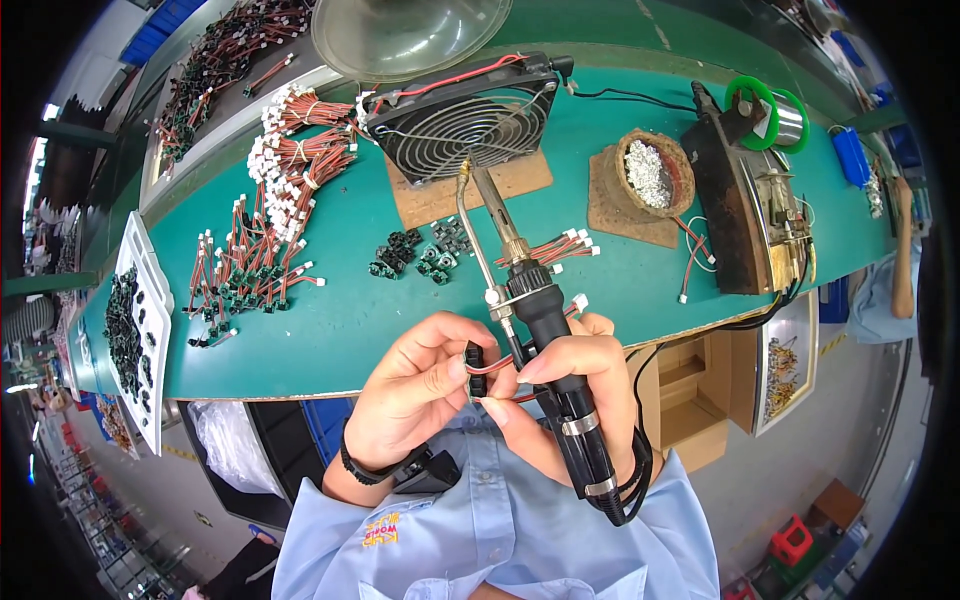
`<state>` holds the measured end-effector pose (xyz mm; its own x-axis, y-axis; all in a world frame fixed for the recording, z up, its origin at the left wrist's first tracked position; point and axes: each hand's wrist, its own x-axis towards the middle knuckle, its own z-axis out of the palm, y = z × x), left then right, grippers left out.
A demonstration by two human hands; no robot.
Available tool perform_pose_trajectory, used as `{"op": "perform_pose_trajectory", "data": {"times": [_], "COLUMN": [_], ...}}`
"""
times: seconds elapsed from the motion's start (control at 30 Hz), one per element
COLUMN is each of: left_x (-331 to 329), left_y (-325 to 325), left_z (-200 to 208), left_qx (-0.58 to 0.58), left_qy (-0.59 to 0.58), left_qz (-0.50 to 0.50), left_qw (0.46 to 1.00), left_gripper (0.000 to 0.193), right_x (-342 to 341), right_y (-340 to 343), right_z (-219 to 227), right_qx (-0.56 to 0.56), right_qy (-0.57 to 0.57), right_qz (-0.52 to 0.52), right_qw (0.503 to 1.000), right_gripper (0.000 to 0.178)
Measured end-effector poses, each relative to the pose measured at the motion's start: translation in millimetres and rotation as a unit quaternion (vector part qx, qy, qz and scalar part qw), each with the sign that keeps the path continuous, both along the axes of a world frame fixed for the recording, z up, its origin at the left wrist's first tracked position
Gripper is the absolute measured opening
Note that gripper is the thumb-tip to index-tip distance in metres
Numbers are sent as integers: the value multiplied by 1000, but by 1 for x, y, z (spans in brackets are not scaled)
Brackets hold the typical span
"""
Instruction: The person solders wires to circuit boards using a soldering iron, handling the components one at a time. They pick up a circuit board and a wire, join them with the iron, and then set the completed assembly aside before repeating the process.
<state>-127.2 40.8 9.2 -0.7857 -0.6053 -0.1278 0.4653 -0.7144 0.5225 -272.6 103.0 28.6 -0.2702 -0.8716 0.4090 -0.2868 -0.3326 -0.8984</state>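
My left hand (412,385) pinches a small black component (475,358) between thumb and fingers, just past the bench's near edge. My right hand (600,370) grips a black soldering iron (543,305) with a thin metal feed tube (475,235) clamped alongside; its tip points away from me, towards the fan. The same hand's thumb and fingertips also hold a short red-and-dark wire lead (492,368), whose end meets the black component. A white plug (578,303) shows beyond my right fingers. The exact joint between wire and component is too small to make out.
A fan with a wire guard (470,128) stands at the back of the green bench (350,345). Wire bundles (300,160) and finished-looking leads (250,270) lie left, beside a white tray (152,350). Loose black parts (395,255) lie mid-bench. Right are a round bowl (678,180), a dark box-shaped device (735,200) and a solder spool (790,120).
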Motion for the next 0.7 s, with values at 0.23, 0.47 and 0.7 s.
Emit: {"op": "perform_pose_trajectory", "data": {"times": [0.23,0.47,0.7], "left_x": [1,2,2], "left_y": [3,2,2], "left_z": [1,0,0], "left_qx": [-3,-7,-9], "left_qy": [-28,-25,-38], "left_qz": [20,16,15], "left_qw": [999,1000,999], "left_gripper": [22,23,24], "right_x": [-1,-2,-4], "right_y": [0,1,2], "right_z": [1,2,3], "right_qx": [4,25,40], "right_qy": [-13,-11,-31], "right_qz": [7,16,32], "right_qw": [1000,999,998], "right_gripper": [40,40,39]}}
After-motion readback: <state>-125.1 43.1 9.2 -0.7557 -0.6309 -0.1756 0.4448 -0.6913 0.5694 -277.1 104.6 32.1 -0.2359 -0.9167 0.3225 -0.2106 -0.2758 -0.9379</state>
